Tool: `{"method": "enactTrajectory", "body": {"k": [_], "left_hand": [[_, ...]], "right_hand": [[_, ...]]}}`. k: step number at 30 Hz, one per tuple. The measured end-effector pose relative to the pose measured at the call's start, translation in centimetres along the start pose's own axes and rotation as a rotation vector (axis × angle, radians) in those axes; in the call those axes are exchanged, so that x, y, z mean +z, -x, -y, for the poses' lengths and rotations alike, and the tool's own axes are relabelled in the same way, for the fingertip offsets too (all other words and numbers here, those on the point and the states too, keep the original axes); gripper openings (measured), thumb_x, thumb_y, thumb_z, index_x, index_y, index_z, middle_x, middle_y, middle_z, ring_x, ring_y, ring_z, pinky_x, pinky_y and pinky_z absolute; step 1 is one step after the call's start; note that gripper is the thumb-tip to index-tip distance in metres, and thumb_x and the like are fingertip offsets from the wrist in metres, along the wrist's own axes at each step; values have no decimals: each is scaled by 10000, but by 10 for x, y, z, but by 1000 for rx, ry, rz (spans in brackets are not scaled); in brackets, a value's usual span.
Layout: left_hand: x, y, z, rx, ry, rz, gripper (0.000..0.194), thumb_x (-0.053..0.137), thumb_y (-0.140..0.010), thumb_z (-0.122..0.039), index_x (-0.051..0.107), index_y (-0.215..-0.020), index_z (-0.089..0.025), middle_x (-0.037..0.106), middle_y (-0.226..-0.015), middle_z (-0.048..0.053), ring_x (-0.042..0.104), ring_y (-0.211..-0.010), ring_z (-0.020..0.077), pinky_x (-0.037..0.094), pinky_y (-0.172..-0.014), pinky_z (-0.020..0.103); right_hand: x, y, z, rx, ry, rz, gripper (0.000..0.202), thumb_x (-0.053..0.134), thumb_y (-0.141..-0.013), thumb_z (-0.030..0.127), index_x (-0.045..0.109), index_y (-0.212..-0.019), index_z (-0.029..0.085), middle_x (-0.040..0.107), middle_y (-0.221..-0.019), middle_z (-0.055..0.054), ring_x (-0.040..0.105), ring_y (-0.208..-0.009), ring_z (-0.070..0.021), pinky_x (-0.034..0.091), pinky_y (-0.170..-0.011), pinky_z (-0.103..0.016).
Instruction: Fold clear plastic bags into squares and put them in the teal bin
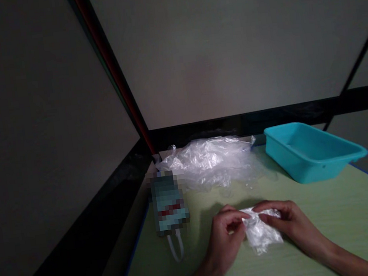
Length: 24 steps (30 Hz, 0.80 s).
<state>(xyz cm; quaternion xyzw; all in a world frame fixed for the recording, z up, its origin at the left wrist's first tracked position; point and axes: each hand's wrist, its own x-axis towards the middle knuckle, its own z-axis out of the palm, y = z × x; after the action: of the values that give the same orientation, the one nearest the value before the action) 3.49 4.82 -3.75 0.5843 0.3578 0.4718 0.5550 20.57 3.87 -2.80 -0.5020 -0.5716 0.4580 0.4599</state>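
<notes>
A small clear plastic bag (262,238), crinkled and shiny, is held low over the near part of the table. My left hand (226,231) pinches its upper left corner between thumb and forefinger. From the other side, my right hand (286,219) grips the top edge, with thumb and fingers closed on the film. Whether anything lies inside the bag, I cannot tell. Behind my hands spreads a heap of clear plastic bags (210,159).
On the right stands a turquoise plastic basin (308,167). A blurred-out flat item (170,202) with a white strap loop (176,246) lies left. The pale green table (341,212) meets wall panels (228,61) at the back and left.
</notes>
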Motion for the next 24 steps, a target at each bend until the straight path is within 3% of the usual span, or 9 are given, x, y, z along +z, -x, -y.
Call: {"method": "enactTrajectory", "body": {"k": [12, 18, 24], "left_hand": [[-1, 0, 4, -2, 20, -1, 335, 498, -627, -31, 686, -863, -177, 513, -880, 28, 486, -619, 79, 381, -542, 181], [-2, -2, -1, 2, -9, -70, 331, 496, -610, -24, 688, -841, -164, 529, -888, 39, 487, -626, 86, 377, -530, 180], [-3, -3, 0, 16, 5, -103, 333, 507, -618, -36, 675, -878, -160, 521, -912, 38, 480, -601, 71, 385, -529, 181]], "right_hand": [[0, 2, -3, 77, -151, 8, 189, 699, -646, 308, 687, -800, 198, 667, -685, -3, 556, -586, -143, 420, -544, -236], [-1, 2, 1, 71, -120, 64, 167, 665, -685, 333, 695, -785, 202, 687, -787, -31, 591, -721, -190, 435, -647, -271], [0, 0, 0, 66, -108, 54, 169, 674, -661, 329, 684, -764, 196, 672, -728, -22, 572, -645, -177, 426, -589, -265]]}}
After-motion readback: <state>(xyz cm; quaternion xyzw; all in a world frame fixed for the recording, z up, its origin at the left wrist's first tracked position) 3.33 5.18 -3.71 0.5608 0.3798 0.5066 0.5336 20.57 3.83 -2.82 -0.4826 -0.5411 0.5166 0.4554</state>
